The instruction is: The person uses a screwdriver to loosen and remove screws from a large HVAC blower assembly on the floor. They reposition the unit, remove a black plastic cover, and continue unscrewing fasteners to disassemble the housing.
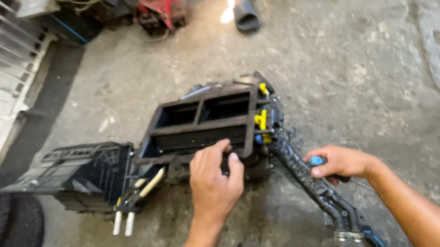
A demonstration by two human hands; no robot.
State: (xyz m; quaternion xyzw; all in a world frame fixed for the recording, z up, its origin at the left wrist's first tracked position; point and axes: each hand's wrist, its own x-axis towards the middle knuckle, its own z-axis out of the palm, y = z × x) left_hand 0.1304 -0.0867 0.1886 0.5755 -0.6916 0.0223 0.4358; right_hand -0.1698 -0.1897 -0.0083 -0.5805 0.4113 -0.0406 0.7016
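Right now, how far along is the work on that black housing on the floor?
The black housing lies open-faced on the concrete. In hand: left hand grips its near edge; right hand holds a blue-handled tool by the hose bundle. Hoses and yellow clips look still attached.

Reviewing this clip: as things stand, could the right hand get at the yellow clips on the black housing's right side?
Probably yes. The right hand lies close to the yellow clips with only the black hose bundle between them, but it is closed around a blue-handled tool, so it would need freeing first.
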